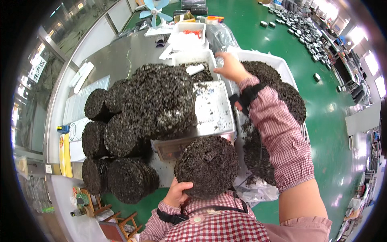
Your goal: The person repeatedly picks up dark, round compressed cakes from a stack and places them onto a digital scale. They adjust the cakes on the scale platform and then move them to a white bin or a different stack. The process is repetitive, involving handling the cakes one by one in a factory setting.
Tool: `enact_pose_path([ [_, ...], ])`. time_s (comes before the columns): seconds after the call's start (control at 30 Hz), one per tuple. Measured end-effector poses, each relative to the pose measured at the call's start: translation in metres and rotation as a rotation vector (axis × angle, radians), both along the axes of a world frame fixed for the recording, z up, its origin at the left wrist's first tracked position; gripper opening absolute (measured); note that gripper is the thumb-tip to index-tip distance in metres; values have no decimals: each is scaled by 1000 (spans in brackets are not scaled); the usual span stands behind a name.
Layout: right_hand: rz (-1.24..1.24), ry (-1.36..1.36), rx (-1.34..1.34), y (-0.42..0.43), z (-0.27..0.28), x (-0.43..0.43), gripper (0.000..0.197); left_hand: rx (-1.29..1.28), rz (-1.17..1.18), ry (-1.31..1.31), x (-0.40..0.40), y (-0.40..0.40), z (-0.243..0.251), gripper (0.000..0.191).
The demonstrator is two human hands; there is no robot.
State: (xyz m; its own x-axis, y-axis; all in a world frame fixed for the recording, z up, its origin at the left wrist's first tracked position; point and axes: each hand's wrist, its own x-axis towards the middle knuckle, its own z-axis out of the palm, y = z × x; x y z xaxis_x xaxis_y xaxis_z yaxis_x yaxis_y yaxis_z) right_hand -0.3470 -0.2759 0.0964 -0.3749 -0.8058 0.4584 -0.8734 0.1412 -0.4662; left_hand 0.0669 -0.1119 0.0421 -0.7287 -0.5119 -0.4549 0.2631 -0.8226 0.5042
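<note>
My left hand [178, 193] grips the lower left edge of a dark round cake [208, 165], apparently dried seaweed, held in front of my chest. My right hand [228, 68] reaches forward, thumb and fingers apart, by the inner rims of two white bins. Clear plastic shows behind its fingers. In the left bin [215, 57] lie dark flakes and a white block [195, 70]. A digital-looking scale's metal pan [213, 106], strewn with crumbs, sits ahead of me. A large heap of loose dark flakes [160, 96] covers its left side.
Stacks of round cakes [122, 136] stand left of the heap. More cakes [288, 99] fill the right white bin [284, 65]. A tape measure [63, 129] lies at the left table edge. Farther off are a blue fan [154, 12] and a tray with red pieces [201, 28].
</note>
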Motion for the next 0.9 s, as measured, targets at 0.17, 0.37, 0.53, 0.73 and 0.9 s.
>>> enact_pose_path([
  [0.17, 86, -317, 244, 63, -2, 40, 43, 61, -28, -7, -4, -13, -3, 63],
  [0.37, 262, -190, 536, 201, 6, 59, 33, 7, 52, 26, -17, -4, -24, 48],
  [0.53, 25, 94, 523, 297, -22, 51, 48, -22, 97, -37, -12, 3, -36, 41],
  [0.73, -195, -490, 298, 358, -83, 56, 51, -10, 89, 3, -22, 11, -31, 53],
  [0.9, -126, -1078, -238, 388, -49, 127, 40, -102, 174, 3, -23, 19, -17, 47],
])
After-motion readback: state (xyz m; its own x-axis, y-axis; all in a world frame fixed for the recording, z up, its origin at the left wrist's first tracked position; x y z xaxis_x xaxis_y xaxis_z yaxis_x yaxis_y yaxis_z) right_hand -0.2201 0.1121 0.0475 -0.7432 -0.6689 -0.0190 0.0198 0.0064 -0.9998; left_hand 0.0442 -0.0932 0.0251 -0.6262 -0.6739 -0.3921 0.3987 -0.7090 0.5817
